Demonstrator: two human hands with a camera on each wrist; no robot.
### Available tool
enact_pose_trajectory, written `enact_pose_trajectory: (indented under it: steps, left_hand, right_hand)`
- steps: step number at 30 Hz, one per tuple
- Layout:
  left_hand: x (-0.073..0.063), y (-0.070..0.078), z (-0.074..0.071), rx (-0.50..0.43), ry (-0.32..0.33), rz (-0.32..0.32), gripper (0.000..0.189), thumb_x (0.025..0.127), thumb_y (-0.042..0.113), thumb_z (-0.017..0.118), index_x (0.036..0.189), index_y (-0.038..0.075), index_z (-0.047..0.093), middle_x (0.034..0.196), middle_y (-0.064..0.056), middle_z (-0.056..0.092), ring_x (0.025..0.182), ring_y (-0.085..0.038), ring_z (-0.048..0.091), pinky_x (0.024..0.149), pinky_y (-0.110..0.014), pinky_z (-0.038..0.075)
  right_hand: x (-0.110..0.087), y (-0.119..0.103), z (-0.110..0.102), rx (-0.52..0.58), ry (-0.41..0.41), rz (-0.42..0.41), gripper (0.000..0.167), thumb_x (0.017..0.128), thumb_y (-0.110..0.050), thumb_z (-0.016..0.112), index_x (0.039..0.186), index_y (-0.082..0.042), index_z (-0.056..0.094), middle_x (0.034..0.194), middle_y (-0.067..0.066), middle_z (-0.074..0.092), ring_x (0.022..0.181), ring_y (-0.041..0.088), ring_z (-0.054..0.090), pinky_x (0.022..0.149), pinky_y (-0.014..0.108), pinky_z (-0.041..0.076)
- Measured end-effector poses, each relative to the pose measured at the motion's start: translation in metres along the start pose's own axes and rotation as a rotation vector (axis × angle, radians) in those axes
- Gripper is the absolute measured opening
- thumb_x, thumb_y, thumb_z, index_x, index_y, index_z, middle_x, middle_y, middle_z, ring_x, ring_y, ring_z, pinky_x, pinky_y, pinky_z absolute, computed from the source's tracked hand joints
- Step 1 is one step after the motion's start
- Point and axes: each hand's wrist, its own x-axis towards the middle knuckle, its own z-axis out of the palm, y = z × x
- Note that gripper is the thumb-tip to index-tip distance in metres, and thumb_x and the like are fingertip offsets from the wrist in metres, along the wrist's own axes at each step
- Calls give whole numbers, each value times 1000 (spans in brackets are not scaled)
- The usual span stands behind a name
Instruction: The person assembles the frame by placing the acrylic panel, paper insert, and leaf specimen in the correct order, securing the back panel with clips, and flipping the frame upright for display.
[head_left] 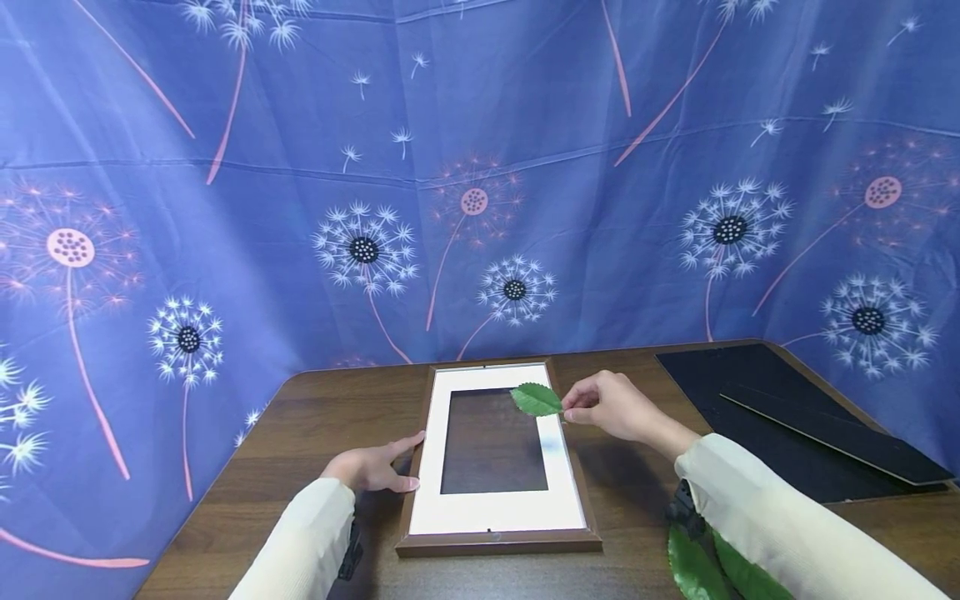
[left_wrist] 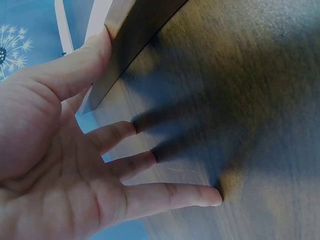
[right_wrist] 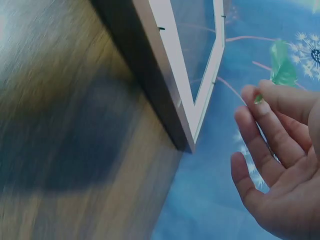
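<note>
A brown picture frame [head_left: 498, 544] with a white mat [head_left: 498, 512] around a dark rectangular window lies flat on the table. My right hand [head_left: 611, 406] pinches a green leaf [head_left: 536, 399] by its stem end, between thumb and forefinger. The leaf is held over the upper right of the frame, overlapping the mat and window in the head view. At the frame's left side, my left hand [head_left: 375, 467] rests with thumb and forefinger against the edge. In the left wrist view its other fingers [left_wrist: 170, 197] are spread straight, tips on the wood.
On the right of the wooden table [head_left: 315, 417] lies a black board [head_left: 697, 375] with a narrower black panel [head_left: 832, 433] on top. More large green leaves [head_left: 697, 567] sit at the near right, partly under my right sleeve. A blue dandelion-print cloth [head_left: 300, 292] hangs behind.
</note>
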Motion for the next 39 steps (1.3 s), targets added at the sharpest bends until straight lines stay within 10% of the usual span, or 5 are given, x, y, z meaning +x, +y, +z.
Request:
enact_pose_trajectory:
  steps: [18,39]
  left_hand:
    - [0,3,0,-31,11,-18,83,92,17,77,161,14,30,162,-33,19,148,-54,15,113,-69,21]
    - [-1,1,0,-30,15,-20,83,92,17,76,161,15,30,162,-34,18,148,-55,16,113,-70,21]
  right_hand:
    - [30,-31,57,-90,162,244,8,82,-8,83,82,-14,78,70,-8,68,65,11,60,57,31,46]
    - [53,-57,111,-277,-5,193,27,74,-5,85,63,-19,65,64,-11,61,66,11,54,78,42,44]
